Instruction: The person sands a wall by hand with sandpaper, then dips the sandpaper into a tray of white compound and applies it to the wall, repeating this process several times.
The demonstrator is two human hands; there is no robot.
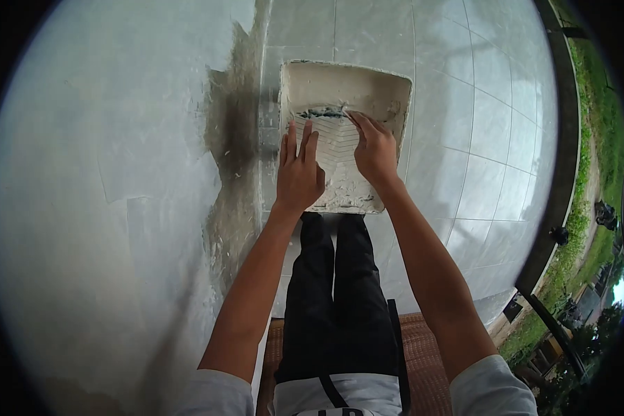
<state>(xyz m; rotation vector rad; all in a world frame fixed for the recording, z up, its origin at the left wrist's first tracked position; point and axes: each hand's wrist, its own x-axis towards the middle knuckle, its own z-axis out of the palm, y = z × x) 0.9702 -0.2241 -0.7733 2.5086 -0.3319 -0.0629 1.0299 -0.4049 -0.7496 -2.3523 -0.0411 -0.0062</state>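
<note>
A paint tray [347, 76] coated in whitish paint, with a ridged ramp, lies on the floor in front of me. Across the tray, at the top of the ramp, runs a dark, rough strip [319, 113] edged with white. My right hand [376, 149] is over the tray's right side, thumb and fingers pinched together at the right end of that strip. What lies between those fingertips is too small to make out. Over the tray's left part, my left hand [300, 170] has its fingers stretched out and apart, with nothing visible in it.
Grey floor tiles [440, 118] extend to the right, up to a dark edge with grass [582, 166] beyond. To the left is a pale wall-like surface [152, 139] with a bare brownish strip [232, 145]. A reddish-brown woven surface [423, 353] is beneath my legs [333, 291].
</note>
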